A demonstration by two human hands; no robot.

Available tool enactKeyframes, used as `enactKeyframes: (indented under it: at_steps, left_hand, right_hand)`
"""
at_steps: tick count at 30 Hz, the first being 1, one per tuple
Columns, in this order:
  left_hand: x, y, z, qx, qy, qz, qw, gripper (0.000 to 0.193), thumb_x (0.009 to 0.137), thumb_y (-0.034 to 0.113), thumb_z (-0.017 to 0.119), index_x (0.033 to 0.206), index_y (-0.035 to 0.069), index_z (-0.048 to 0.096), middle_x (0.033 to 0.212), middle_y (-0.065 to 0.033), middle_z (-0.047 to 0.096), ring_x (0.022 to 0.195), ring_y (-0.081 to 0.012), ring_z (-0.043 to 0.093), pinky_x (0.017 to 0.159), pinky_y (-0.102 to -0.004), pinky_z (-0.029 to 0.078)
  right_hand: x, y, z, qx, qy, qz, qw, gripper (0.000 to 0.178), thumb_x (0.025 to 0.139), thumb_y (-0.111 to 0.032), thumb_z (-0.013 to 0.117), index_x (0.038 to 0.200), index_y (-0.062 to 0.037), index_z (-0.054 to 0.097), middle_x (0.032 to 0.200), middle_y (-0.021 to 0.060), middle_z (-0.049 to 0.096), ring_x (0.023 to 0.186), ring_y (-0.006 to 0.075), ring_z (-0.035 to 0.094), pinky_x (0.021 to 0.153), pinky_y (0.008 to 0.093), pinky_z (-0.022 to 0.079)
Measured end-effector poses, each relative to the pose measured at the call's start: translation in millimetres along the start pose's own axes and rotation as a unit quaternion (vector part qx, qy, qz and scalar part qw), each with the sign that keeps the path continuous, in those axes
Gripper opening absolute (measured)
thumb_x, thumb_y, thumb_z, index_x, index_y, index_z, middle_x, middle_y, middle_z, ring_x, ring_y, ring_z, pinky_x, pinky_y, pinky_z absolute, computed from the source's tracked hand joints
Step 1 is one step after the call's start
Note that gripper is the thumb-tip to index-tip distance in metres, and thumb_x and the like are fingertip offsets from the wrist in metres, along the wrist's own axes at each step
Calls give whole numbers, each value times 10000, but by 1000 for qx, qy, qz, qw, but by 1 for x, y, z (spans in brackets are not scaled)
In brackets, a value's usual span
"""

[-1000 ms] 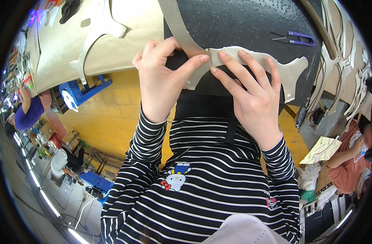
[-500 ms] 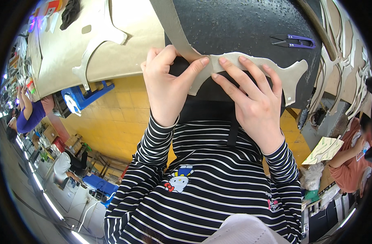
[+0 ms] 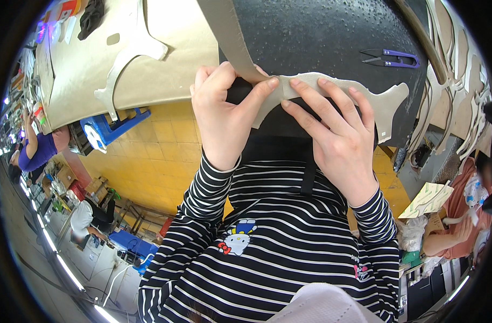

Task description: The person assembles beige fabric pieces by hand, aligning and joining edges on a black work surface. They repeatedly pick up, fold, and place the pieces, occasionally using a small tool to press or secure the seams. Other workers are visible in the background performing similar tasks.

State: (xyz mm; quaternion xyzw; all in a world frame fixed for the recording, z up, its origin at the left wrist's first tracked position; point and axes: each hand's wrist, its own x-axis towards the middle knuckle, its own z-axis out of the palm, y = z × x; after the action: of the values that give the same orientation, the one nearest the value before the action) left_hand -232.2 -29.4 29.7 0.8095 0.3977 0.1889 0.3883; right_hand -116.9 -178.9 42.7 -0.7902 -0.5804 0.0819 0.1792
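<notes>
A grey-beige, leather-like cut piece (image 3: pixel 388 102) with a curved outline lies along the near edge of a black work surface (image 3: pixel 310 37). My left hand (image 3: pixel 219 116) is closed, thumb and fingers pinching the piece near its middle. From this pinch a long strip (image 3: pixel 227 32) of the same colour rises toward the far edge of the view. The fingers behind the strip are partly hidden. My right hand (image 3: pixel 340 134) rests with fingers spread on the piece just right of the pinch, the fingertips pressing it down. A seam or fold shows between the two hands.
Purple-handled thread snips (image 3: pixel 394 58) lie at the right of the black surface, near a curved bar (image 3: pixel 421 37). Another cut piece (image 3: pixel 138 46) lies on the beige table at left, above a blue stool (image 3: pixel 114 129). Many cut pieces (image 3: pixel 461 81) hang or lie at far right. Other people work nearby.
My hands and the piece have shifted very slightly, keeping the same hold. At the far right a person's arm has moved, and a white and blue thing now shows there.
</notes>
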Motion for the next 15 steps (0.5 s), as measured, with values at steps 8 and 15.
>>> enactKeyframes:
  at_steps: [8, 15]
  left_hand:
    - [-5, -2, 5, -23, 16, -1, 1000, 122, 749, 152, 802, 846, 126, 733, 836, 59, 699, 828, -147, 500, 815, -319, 389]
    - [-6, -3, 10, -65, 31, -2, 997, 109, 748, 101, 805, 836, 132, 749, 846, 68, 717, 841, -135, 497, 821, -303, 392]
  right_hand:
    - [5, 4, -4, 6, -21, -8, 1000, 360, 782, -77, 638, 1080, -247, 747, 1333, -86, 605, 1212, 158, 531, 1129, 415, 290]
    - [6, 4, -4, 13, -20, -5, 1000, 335, 778, -86, 645, 1052, -242, 756, 1316, -91, 615, 1209, 161, 530, 1145, 434, 276]
